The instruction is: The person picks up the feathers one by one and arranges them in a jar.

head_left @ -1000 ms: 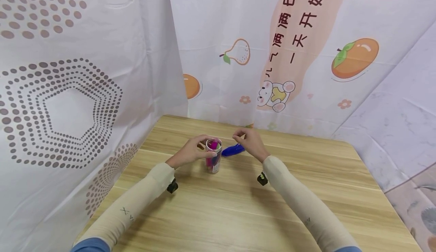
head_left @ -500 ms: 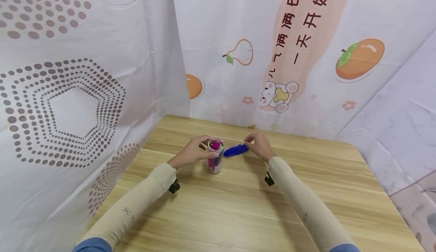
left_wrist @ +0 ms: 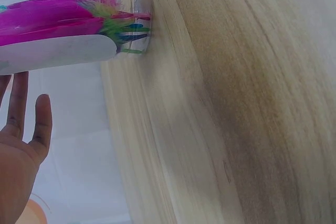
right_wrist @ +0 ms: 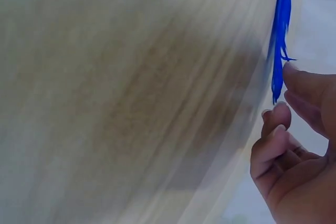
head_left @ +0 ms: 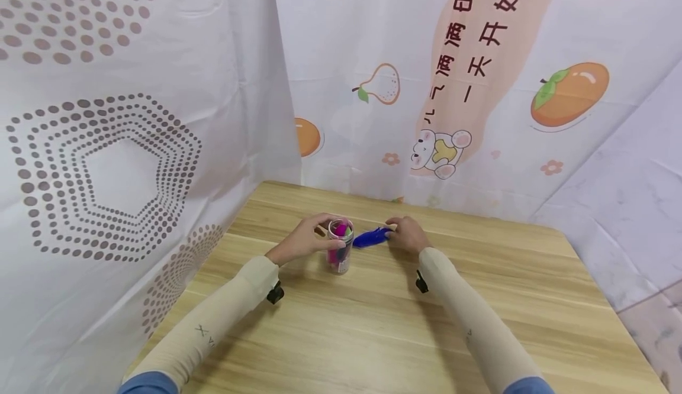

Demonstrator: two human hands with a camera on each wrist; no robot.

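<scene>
A clear jar (head_left: 339, 255) packed with pink, green and dark feathers (left_wrist: 58, 19) stands upright on the wooden table. My left hand (head_left: 305, 239) grips it near the rim, with the thumb in front and fingers behind. To the right of the jar lies a blue feather (head_left: 372, 238) on the table. At that feather's right end is my right hand (head_left: 407, 234), low over the table. In the right wrist view, the feather's tip (right_wrist: 276, 90) lies beside the parted fingertips (right_wrist: 290, 67); no pinch on it shows.
The wooden table (head_left: 341, 329) reaches back to a white printed curtain (head_left: 341, 175). Another hanging sheet (head_left: 117, 175) borders the left side. A black wrist camera (head_left: 275, 293) hangs under the left cuff, and another (head_left: 422, 281) under the right.
My right hand has moved to the right and down to the blue feather's end, its fingers parting. My left hand keeps holding the jar in place. The view has shifted slightly.
</scene>
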